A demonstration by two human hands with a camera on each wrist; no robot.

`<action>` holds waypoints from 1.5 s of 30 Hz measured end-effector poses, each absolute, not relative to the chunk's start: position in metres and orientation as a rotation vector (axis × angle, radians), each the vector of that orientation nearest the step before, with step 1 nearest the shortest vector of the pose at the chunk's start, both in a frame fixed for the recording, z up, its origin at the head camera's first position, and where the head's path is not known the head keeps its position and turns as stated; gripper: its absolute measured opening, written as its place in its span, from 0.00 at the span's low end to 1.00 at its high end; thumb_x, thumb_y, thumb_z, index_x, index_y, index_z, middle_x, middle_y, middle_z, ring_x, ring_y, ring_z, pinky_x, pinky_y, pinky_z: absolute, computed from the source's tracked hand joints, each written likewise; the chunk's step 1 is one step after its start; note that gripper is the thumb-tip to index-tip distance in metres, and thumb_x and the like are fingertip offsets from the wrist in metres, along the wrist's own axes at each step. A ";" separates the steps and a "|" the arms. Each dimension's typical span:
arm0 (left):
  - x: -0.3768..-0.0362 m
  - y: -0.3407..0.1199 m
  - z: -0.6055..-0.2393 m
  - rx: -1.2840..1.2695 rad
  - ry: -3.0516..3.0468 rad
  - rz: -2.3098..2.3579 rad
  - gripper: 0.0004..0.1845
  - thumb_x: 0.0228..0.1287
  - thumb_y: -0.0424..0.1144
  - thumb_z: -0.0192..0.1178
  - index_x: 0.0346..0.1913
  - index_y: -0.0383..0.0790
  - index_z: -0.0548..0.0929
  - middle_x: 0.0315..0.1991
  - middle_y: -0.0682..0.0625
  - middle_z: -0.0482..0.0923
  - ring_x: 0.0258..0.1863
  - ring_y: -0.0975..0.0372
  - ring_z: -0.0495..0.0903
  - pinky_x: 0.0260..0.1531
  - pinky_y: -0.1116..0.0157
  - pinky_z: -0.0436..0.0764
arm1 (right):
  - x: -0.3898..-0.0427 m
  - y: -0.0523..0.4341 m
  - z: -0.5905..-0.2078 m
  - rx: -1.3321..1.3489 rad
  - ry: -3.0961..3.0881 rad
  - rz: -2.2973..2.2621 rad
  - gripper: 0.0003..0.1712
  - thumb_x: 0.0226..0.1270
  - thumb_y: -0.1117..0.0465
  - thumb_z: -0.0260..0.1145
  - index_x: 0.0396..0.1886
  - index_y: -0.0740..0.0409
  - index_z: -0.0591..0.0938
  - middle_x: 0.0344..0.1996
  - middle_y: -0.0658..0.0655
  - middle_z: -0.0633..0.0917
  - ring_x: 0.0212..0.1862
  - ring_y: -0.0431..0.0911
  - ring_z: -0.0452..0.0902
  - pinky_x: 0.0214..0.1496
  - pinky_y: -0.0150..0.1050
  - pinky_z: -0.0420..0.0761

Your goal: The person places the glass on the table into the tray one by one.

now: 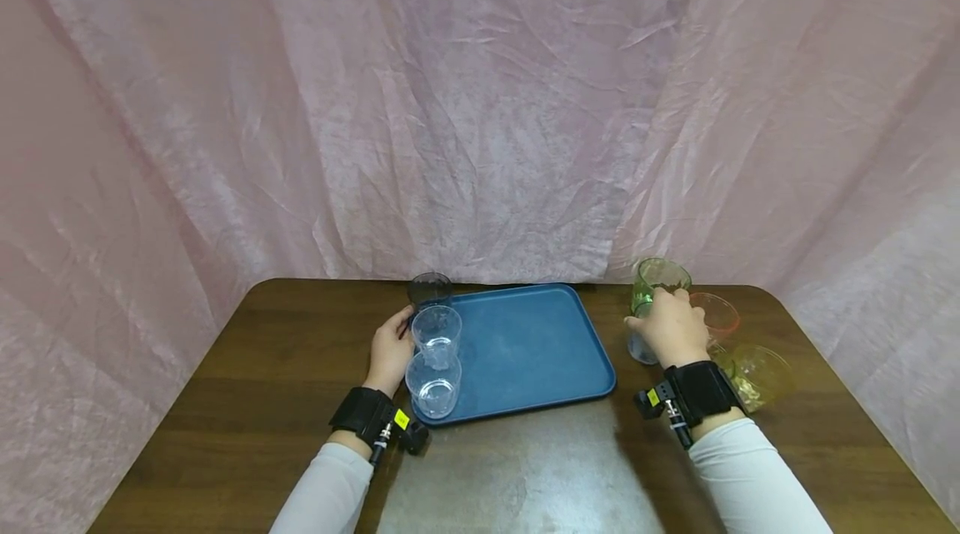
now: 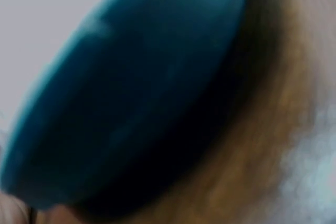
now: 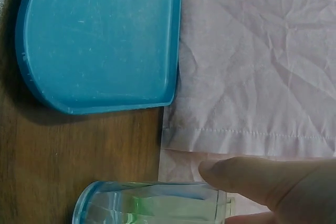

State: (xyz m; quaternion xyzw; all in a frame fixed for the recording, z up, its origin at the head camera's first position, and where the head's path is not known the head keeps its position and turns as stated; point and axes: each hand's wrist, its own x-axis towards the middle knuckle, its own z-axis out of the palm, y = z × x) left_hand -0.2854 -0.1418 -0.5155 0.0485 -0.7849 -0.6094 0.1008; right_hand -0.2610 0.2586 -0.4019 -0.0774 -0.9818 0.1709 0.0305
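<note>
Fingers of the right hand curl round an upright green cup, rim up. Left hand rests relaxed beside upright clear cups. Only the right wrist view shows the thumb on the cup's wall.

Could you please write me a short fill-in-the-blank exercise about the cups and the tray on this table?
1. The tray is ____ in colour.
2. The right hand grips a ____ cup, beside an orange cup.
3. The left hand rests by the ____ edge of the tray, near two clear cups.

Missing words: blue; green; left
</note>
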 end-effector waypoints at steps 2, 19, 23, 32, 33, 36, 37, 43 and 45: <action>-0.286 -0.143 -0.515 0.153 -2.321 -1.808 0.27 0.68 0.17 0.50 0.70 0.24 0.70 0.70 0.31 0.67 0.71 0.43 0.66 0.71 0.51 0.68 | -0.262 0.257 -0.401 -0.223 -3.042 0.531 0.38 0.65 0.48 0.71 0.60 0.75 0.75 0.57 0.83 0.69 0.50 0.83 0.69 0.44 0.71 0.78; -0.284 -0.141 -0.516 0.147 -2.299 -1.834 0.26 0.68 0.17 0.49 0.69 0.22 0.70 0.70 0.29 0.67 0.72 0.43 0.65 0.70 0.51 0.68 | -0.260 0.242 -0.398 -0.110 -2.999 0.522 0.34 0.59 0.46 0.74 0.53 0.69 0.80 0.53 0.80 0.72 0.50 0.80 0.71 0.45 0.70 0.78; -0.284 -0.141 -0.516 0.141 -2.284 -1.863 0.26 0.69 0.17 0.49 0.70 0.22 0.69 0.70 0.30 0.66 0.72 0.43 0.64 0.71 0.52 0.68 | -0.263 0.238 -0.393 -0.117 -2.972 0.509 0.35 0.59 0.46 0.75 0.54 0.68 0.80 0.54 0.80 0.72 0.51 0.80 0.70 0.42 0.70 0.79; -0.286 -0.142 -0.519 0.099 -2.243 -1.858 0.26 0.66 0.16 0.50 0.67 0.20 0.71 0.68 0.28 0.69 0.71 0.43 0.67 0.70 0.52 0.69 | -0.269 0.216 -0.370 -0.012 -2.829 0.495 0.36 0.59 0.44 0.75 0.54 0.70 0.80 0.53 0.79 0.73 0.50 0.78 0.71 0.43 0.71 0.79; -0.286 -0.142 -0.520 0.098 -2.242 -1.855 0.26 0.66 0.16 0.50 0.67 0.20 0.71 0.68 0.28 0.69 0.70 0.43 0.67 0.70 0.52 0.69 | -0.270 0.212 -0.367 0.001 -2.817 0.491 0.36 0.59 0.44 0.75 0.54 0.69 0.80 0.53 0.78 0.73 0.50 0.77 0.71 0.43 0.70 0.79; -0.287 -0.143 -0.523 0.095 -2.236 -1.851 0.25 0.65 0.16 0.50 0.67 0.20 0.72 0.67 0.28 0.70 0.70 0.42 0.67 0.69 0.51 0.69 | -0.273 0.198 -0.358 0.034 -2.778 0.491 0.36 0.59 0.43 0.75 0.55 0.68 0.80 0.53 0.77 0.74 0.51 0.75 0.72 0.43 0.68 0.80; -0.288 -0.143 -0.523 0.091 -2.234 -1.850 0.25 0.65 0.15 0.50 0.66 0.20 0.72 0.67 0.28 0.70 0.70 0.42 0.67 0.69 0.51 0.69 | -0.274 0.193 -0.356 0.056 -2.760 0.489 0.36 0.59 0.44 0.76 0.55 0.68 0.80 0.53 0.76 0.75 0.50 0.74 0.73 0.43 0.67 0.80; -0.288 -0.144 -0.522 0.097 -2.240 -1.855 0.25 0.65 0.15 0.51 0.67 0.20 0.72 0.68 0.28 0.70 0.70 0.42 0.67 0.69 0.51 0.70 | -0.285 0.158 -0.343 0.142 -2.708 0.469 0.35 0.58 0.44 0.77 0.53 0.67 0.81 0.51 0.72 0.76 0.48 0.71 0.75 0.46 0.63 0.80; -0.288 -0.143 -0.521 0.102 -2.238 -1.850 0.26 0.65 0.15 0.51 0.67 0.20 0.72 0.68 0.28 0.70 0.70 0.42 0.67 0.69 0.51 0.70 | -0.291 0.146 -0.342 0.155 -2.715 0.485 0.35 0.58 0.43 0.77 0.53 0.66 0.82 0.51 0.72 0.77 0.49 0.70 0.75 0.49 0.63 0.80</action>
